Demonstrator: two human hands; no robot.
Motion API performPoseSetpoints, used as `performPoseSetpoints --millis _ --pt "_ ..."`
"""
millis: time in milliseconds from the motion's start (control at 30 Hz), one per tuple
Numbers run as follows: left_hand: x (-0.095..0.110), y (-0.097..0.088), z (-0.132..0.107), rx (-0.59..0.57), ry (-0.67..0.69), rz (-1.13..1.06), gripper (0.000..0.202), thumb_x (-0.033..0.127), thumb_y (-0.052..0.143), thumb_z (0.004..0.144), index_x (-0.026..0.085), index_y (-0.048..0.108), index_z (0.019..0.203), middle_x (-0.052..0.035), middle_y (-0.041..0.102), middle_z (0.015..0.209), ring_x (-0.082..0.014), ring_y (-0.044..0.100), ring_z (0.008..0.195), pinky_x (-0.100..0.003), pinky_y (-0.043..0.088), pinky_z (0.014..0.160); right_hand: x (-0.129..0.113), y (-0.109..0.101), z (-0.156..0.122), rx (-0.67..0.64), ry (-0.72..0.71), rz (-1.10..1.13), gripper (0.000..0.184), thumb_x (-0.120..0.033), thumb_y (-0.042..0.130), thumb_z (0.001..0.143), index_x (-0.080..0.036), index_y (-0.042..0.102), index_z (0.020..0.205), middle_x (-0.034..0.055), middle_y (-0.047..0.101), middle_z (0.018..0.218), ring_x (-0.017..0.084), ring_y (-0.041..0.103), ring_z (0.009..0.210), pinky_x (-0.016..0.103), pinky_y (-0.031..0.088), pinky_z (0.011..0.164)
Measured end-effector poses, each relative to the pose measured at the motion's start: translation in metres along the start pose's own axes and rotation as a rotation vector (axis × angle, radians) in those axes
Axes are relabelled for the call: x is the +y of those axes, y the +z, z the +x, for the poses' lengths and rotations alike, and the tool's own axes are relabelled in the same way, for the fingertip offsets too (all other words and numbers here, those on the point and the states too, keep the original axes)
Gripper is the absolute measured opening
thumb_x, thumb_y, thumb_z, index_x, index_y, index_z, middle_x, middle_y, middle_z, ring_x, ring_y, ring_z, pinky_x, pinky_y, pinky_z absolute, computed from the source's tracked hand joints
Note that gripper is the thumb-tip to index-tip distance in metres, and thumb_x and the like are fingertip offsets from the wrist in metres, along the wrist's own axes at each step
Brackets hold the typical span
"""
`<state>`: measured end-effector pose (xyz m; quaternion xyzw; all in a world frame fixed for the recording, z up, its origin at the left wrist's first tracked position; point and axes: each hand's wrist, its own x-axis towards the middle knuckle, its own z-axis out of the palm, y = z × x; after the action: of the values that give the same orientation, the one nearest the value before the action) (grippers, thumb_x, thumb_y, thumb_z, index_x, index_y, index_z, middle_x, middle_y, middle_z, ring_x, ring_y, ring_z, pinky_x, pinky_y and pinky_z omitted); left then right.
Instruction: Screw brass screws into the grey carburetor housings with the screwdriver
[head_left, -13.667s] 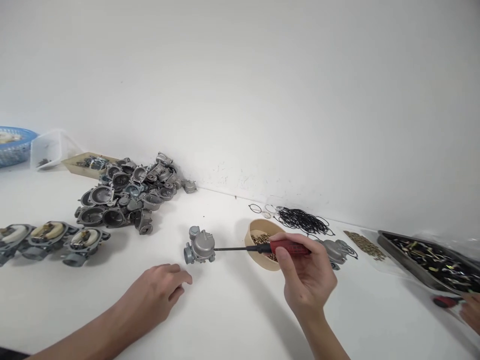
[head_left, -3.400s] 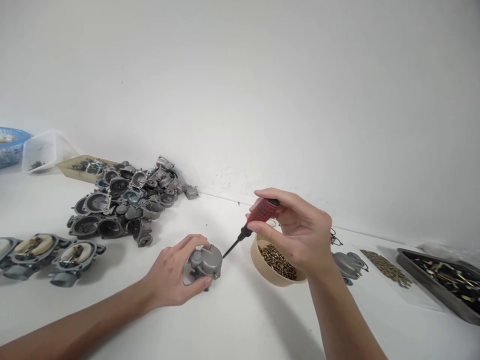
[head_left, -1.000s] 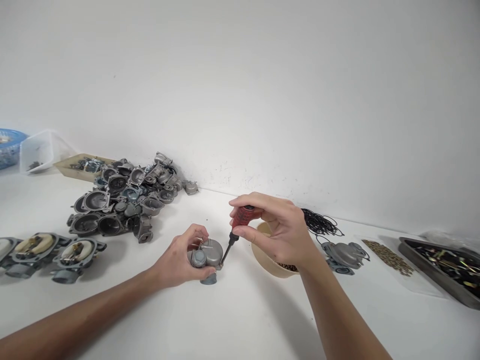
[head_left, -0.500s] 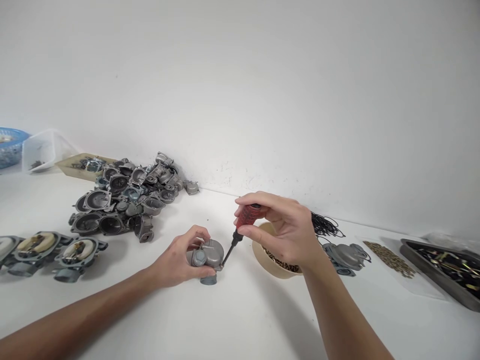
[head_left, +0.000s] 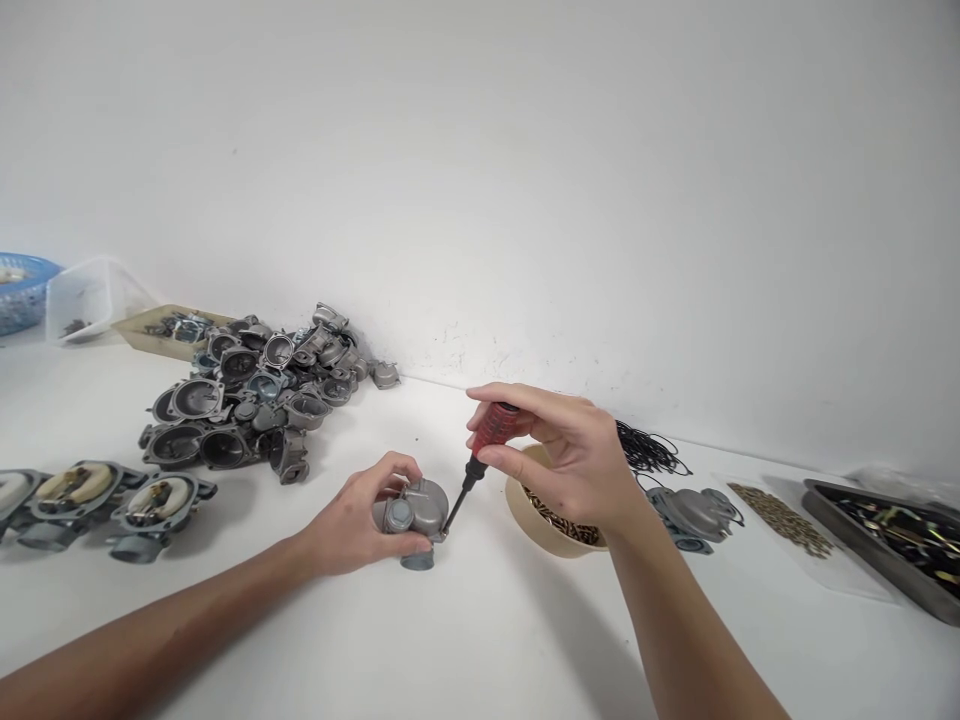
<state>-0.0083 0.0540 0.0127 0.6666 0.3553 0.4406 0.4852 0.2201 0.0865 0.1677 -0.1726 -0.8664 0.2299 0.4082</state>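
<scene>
My left hand [head_left: 360,520] is closed around a grey metal carburetor [head_left: 427,508] on the white table, thumb at the front and fingers behind it. A red-handled screwdriver [head_left: 495,428] is in my right hand [head_left: 574,460], gripped between thumb and fingers. Its dark shaft slants down to the left, and the tip meets the right edge of the carburetor's bowl, where a small screw head seems to sit. Just behind and below my right hand stands a beige tub [head_left: 551,540] holding many small brass-coloured screws.
Grey float bowls [head_left: 225,410] lie heaped at the left, with open carburetor bodies [head_left: 154,505] in front. To the right are black rubber rings [head_left: 649,450], another carburetor [head_left: 697,515], small brass parts [head_left: 784,520] and a dark tray [head_left: 885,535]. A white wall [head_left: 480,200] rises behind.
The screwdriver handle and my right hand's fingers have shifted very slightly left. My left hand and the carburetor stay in place.
</scene>
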Motion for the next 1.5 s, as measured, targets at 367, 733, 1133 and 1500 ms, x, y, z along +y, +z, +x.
performPoseSetpoints --millis 367,733,1133,1500 --pt "-0.0034 -0.0016 -0.0015 -0.006 0.017 0.019 0.052 0.025 0.087 0.081 0.026 0.054 0.121 -0.0032 0.076 0.110 -0.0251 0.074 0.105 -0.040 0.054 0.100 0.0029 -0.0036 -0.0014 0.038 0.033 0.016 0.041 -0.017 0.081 0.093 -0.028 0.076 0.132 0.0031 0.080 0.100 0.017 0.079 0.086 0.033 0.072 0.080" --pt "-0.0042 -0.0004 -0.0025 0.006 0.009 0.048 0.052 0.029 0.088 0.081 0.025 0.056 0.123 -0.0037 0.075 0.109 -0.0251 0.071 0.104 -0.041 0.056 0.097 0.0026 0.0004 -0.0009 0.005 0.040 0.017 0.042 -0.016 0.080 0.093 -0.030 0.076 0.133 0.0028 0.080 0.103 0.017 0.079 0.087 0.032 0.072 0.081" --pt "-0.0032 -0.0001 -0.0024 0.001 -0.015 0.022 0.053 0.030 0.088 0.081 0.025 0.057 0.124 -0.0047 0.076 0.111 -0.0264 0.072 0.104 -0.041 0.055 0.095 0.0040 -0.0009 -0.0005 -0.004 0.048 -0.001 0.046 -0.016 0.078 0.095 -0.030 0.074 0.139 0.0046 0.082 0.107 0.018 0.080 0.089 0.036 0.073 0.083" --pt "-0.0057 -0.0010 -0.0024 -0.008 -0.011 0.015 0.053 0.028 0.088 0.081 0.025 0.057 0.124 -0.0040 0.075 0.111 -0.0254 0.073 0.101 -0.040 0.056 0.092 0.0013 -0.0041 -0.0036 -0.084 0.017 0.065 0.050 -0.012 0.068 0.101 -0.032 0.067 0.147 0.0059 0.079 0.122 0.016 0.079 0.088 0.037 0.072 0.082"
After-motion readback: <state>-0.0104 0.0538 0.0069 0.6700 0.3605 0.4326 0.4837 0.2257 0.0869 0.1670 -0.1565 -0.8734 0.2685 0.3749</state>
